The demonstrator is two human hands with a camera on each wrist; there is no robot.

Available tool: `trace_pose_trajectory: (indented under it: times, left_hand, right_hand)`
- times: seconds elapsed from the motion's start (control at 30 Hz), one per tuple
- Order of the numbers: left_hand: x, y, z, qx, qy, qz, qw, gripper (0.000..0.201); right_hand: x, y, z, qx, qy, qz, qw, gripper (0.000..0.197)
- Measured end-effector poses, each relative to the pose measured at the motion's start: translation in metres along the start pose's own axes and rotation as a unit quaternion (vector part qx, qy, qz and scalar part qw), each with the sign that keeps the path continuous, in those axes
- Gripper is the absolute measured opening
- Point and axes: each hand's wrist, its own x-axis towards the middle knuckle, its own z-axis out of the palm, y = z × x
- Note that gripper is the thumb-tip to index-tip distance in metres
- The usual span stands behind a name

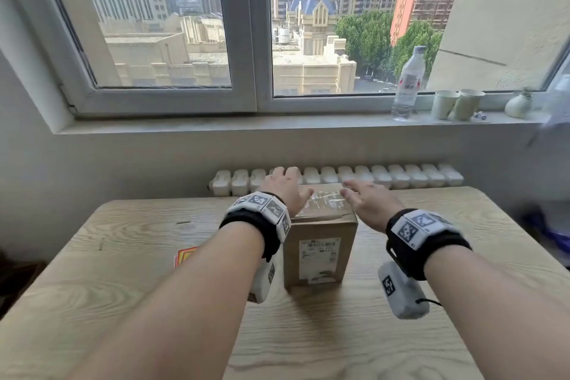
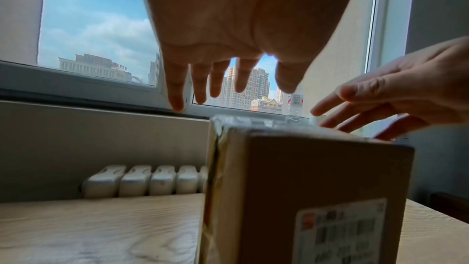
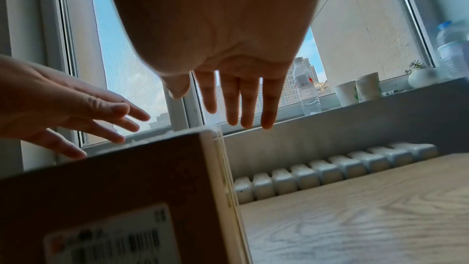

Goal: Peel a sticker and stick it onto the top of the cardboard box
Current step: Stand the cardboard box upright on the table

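Note:
A brown cardboard box (image 1: 320,244) stands upright on the wooden table (image 1: 123,256), a white shipping label (image 1: 319,257) on its near face and clear tape across its top (image 1: 324,199). My left hand (image 1: 285,187) hovers over the box's top left edge, fingers straight and spread, holding nothing. Over the top right edge my right hand (image 1: 365,197) is spread flat and empty too. In the left wrist view the left fingers (image 2: 203,85) hang above the box (image 2: 304,188). In the right wrist view the right fingers (image 3: 243,103) hang above the box (image 3: 127,178). A red and yellow sticker sheet (image 1: 184,254) lies on the table, partly hidden by my left forearm.
A white radiator (image 1: 401,177) runs behind the table under the window sill (image 1: 216,125). On the sill at the right stand a water bottle (image 1: 408,83), two paper cups (image 1: 456,103) and a small white vase (image 1: 519,105).

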Motion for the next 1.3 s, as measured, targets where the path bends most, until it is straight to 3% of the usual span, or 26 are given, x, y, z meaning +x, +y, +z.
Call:
trace_pose_trajectory:
  times: [0.13, 0.27, 0.47, 0.57, 0.7, 0.77, 0.97, 1.03, 1.13, 1.2, 1.3]
  left_hand:
    - [0.001, -0.012, 0.018, -0.017, -0.001, -0.007, 1.0, 0.07]
    - [-0.001, -0.02, 0.036, -0.095, 0.024, -0.037, 0.994, 0.077]
    - [-0.014, -0.03, 0.05, -0.22, 0.114, -0.085, 0.965, 0.076]
    - [-0.031, -0.029, 0.052, -0.299, 0.094, -0.078, 0.946, 0.083]
    - [-0.068, -0.027, 0.055, -0.371, 0.042, -0.038, 0.927, 0.108]
    - [-0.087, -0.028, 0.05, -0.374, 0.024, -0.013, 0.927, 0.106]
    - [-0.148, -0.02, 0.034, -0.4, 0.011, 0.047, 0.915, 0.09]
    - [-0.164, -0.021, 0.033, -0.409, 0.033, 0.041, 0.911, 0.085]
    - [-0.172, -0.023, 0.035, -0.447, 0.066, -0.007, 0.892, 0.083]
    - [-0.169, -0.027, 0.04, -0.437, 0.086, -0.046, 0.894, 0.079]
    - [-0.161, -0.035, 0.053, -0.413, 0.045, -0.086, 0.906, 0.068]
  right_hand:
    - [-0.007, 0.013, 0.024, 0.047, 0.001, 0.002, 0.999, 0.052]
    - [-0.009, 0.024, 0.047, 0.121, 0.055, 0.004, 0.991, 0.055]
    - [-0.016, 0.027, 0.082, 0.317, 0.11, -0.01, 0.942, 0.071]
    - [-0.032, 0.028, 0.092, 0.381, 0.081, -0.002, 0.921, 0.095]
    - [-0.063, 0.018, 0.087, 0.367, 0.07, -0.01, 0.927, 0.092]
    - [-0.08, 0.012, 0.081, 0.354, 0.083, -0.003, 0.931, 0.106]
    - [-0.125, 0.002, 0.064, 0.347, 0.152, 0.022, 0.925, 0.116]
    - [-0.14, -0.003, 0.058, 0.359, 0.157, 0.024, 0.92, 0.101]
    - [-0.149, -0.005, 0.053, 0.385, 0.16, 0.048, 0.908, 0.063]
    - [-0.15, -0.006, 0.056, 0.389, 0.143, 0.063, 0.908, 0.039]
    - [-0.141, -0.002, 0.071, 0.362, 0.105, 0.085, 0.922, 0.037]
